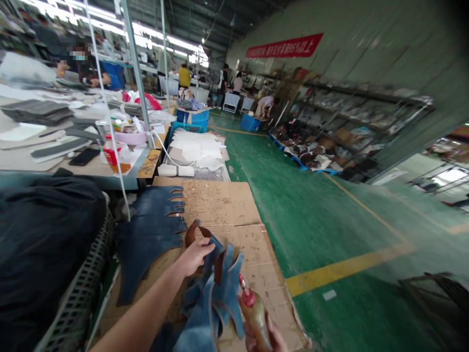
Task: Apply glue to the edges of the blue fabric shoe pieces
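Both our hands are occupied: our left hand (196, 258) pinches a blue strip (217, 245), lower centre, likely light, floppy, best held by its edge. Our right hand (276, 336) clasps a bottle (257, 315), bottom centre-right, probably squeezable.

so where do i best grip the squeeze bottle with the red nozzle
Probably round the broad body of the squeeze bottle, coming from the near end, as the right hand does. The body swells out below the slim red nozzle, and the bottle tilts with its tip up and away, so this leaves the tip free.
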Motion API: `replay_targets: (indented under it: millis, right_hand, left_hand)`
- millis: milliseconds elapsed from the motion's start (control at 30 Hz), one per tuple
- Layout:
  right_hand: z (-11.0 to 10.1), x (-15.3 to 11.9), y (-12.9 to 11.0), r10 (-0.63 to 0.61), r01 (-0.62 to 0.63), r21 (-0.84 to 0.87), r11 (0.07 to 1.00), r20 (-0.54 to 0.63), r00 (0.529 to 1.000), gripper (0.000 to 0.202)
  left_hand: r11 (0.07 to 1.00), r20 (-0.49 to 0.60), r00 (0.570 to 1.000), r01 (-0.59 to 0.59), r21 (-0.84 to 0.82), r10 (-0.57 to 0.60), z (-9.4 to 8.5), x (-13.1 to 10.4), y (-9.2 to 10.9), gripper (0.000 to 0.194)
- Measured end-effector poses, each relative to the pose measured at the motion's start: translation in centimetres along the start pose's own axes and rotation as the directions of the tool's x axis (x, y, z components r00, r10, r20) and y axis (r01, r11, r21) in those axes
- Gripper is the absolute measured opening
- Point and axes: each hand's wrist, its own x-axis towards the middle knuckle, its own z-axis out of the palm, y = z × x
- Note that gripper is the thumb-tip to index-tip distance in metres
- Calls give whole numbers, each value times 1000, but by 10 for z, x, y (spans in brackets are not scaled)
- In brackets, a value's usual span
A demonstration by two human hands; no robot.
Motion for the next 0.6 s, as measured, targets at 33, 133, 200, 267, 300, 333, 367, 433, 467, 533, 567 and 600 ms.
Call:
replay_targets:
  millis: [33,133,200,267,300,333,367,433,467,533,567,600]
  right_hand:
    - [3,-7,-5,-11,10,50,999,17,1000,48]
    - [21,-34,-22,-62,43,149,988,124,990,42]
    - [38,-57,-36,-129,92,163,982,234,964,46]
    - [52,-79,-49,-204,159,157,975,332,921,50]
    - [58,-89,-55,-242,197,155,968,370,897,51]
    - [61,-98,-61,-275,231,156,960,403,873,51]
    - [63,-106,-67,-289,249,149,957,435,852,51]
    - [62,-119,-75,-270,243,120,963,494,827,51]
    - [60,-125,-78,-245,226,101,969,517,820,52]
    - [55,-136,-82,-210,202,76,976,545,812,53]
    - [52,-142,-84,-209,199,78,977,551,808,52]
    - [49,-148,-85,-210,190,95,977,552,807,51]
  left_hand:
    - [999,43,999,-2,-48,4,8,-9,14,36]
    - [956,154,988,43,-290,3,36,-36,53,30]
    - [883,208,978,103,-457,-7,57,-53,75,20]
    - [841,241,970,147,-520,-20,78,-69,91,11]
    - [841,255,967,159,-518,-26,88,-76,96,9]
    - [847,271,962,168,-505,-29,99,-83,101,9]
    - [858,287,957,172,-483,-30,110,-90,103,10]
    - [890,313,950,156,-429,-16,130,-104,106,10]
    - [905,322,947,137,-403,0,140,-110,106,9]
    - [926,341,939,92,-367,43,158,-122,104,8]
    - [928,355,933,88,-362,50,166,-126,103,12]
    - [945,339,939,57,-322,59,172,-130,102,18]
